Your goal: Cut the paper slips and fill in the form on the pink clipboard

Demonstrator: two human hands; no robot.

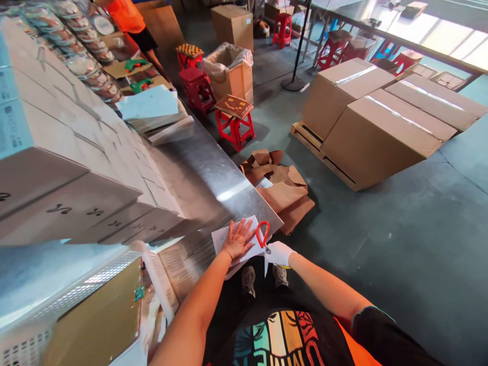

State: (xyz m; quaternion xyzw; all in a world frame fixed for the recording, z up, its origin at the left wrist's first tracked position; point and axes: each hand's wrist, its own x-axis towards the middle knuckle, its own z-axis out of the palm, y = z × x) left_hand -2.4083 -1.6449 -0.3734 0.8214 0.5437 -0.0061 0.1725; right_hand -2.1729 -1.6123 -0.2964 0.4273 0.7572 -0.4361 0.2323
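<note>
My left hand (239, 239), bare, lies flat with fingers spread on a stack of white paper sheets (221, 238) at the near corner of the metal table (213, 178). My right hand (279, 253), in a white glove, grips red-handled scissors (263, 235); the handles stick up next to the paper's right edge and the blades point down past the table edge.
White boxes (76, 168) are stacked along the table's left side. A gold-fronted crate (91, 315) stands near left. Crumpled brown paper (282, 188) lies on the floor, red stools (234, 119) and large cartons on a pallet (381, 122) beyond. A person in orange (127, 18) stands far back.
</note>
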